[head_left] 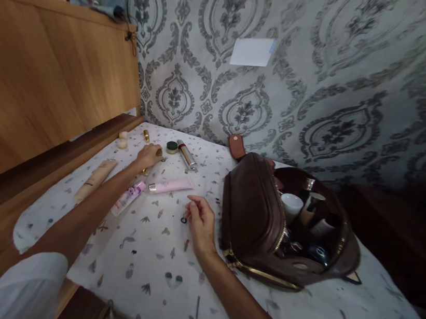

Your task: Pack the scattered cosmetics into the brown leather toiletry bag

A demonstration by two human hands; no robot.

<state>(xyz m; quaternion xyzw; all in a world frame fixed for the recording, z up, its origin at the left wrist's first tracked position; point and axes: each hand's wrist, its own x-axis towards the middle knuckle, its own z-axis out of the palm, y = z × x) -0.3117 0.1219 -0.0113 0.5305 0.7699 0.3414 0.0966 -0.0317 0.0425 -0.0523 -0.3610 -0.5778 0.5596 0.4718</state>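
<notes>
My left hand (149, 156) reaches across the patterned white cloth (153, 256), its fingers bent over a small object I cannot make out. Just right of it stand a dark-lidded round jar (171, 147) and a silver and red tube (186, 155). My right hand (200, 221) is over the cloth, fingers curled together, with a small dark ring-like item (184, 220) at the fingertips. Between the hands lies a pale pink tube (171, 186); a purple-pink tube (128, 198) and a beige tube (95, 180) lie near my left forearm.
An open brown leather bag (251, 211) holding bottles and a white jar (291, 206) stands at the right. Small cream jars (122, 143) and a gold tube (146, 135) sit at the back left. A wooden cabinet (57, 55) borders the left side.
</notes>
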